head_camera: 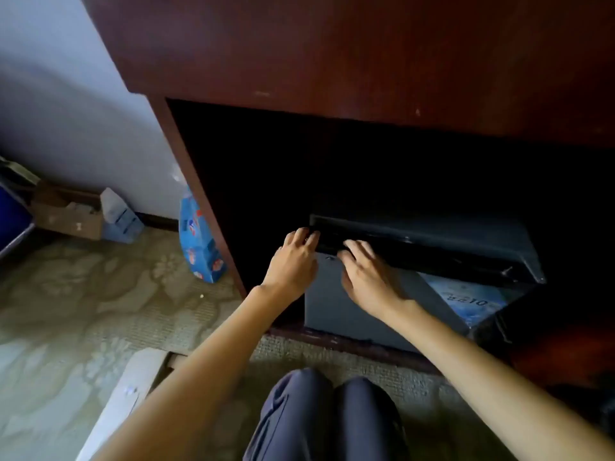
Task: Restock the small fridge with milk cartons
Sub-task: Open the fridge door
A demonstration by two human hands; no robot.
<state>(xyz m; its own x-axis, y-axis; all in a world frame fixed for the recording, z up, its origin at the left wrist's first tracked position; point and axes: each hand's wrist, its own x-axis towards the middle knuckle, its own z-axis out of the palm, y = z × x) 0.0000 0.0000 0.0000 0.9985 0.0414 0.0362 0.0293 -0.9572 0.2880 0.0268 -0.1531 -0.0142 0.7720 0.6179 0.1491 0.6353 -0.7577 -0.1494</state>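
Note:
The small fridge is a black box standing in the dark opening of a red-brown wooden cabinet. Its grey door carries a blue sticker at the right. My left hand is at the door's top left corner, fingertips bent over the edge. My right hand rests beside it with spread fingers on the door's black top edge. A blue printed pack leans against the cabinet's left side on the floor. A pale blue carton lies further left. The fridge's inside is hidden.
I kneel on patterned carpet, my knees just in front of the cabinet. An open cardboard box sits by the white wall, a blue bin at the far left. A flat white board lies by my left arm.

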